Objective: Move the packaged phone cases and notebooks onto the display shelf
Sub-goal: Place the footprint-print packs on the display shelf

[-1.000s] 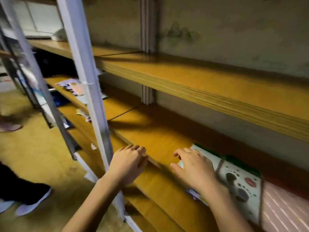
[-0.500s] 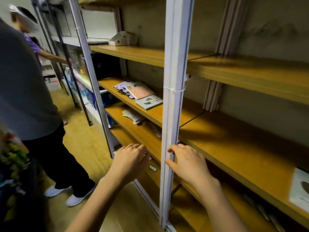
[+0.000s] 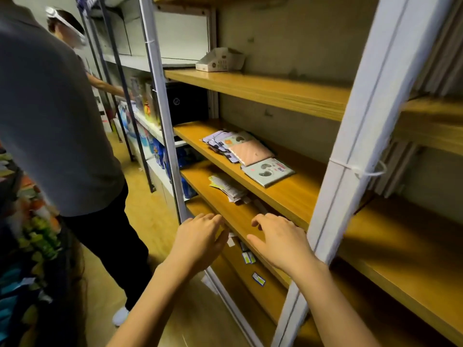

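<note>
Here, the pile of packaged phone cases and notebooks [image 3: 246,152] lies on the middle shelf [image 3: 295,194], ahead of and above both hands, its length running back-left. The right hand [image 3: 280,240] is nearer than the left hand [image 3: 200,236]. Each grip is released and holds nothing.

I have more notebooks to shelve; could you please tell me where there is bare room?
Bare wood: the top shelf right of the cardboard box; the middle shelf between the pale notebook and the white post; the shelf beyond that post. Crowded: the packet pile beside the notebook.
</note>
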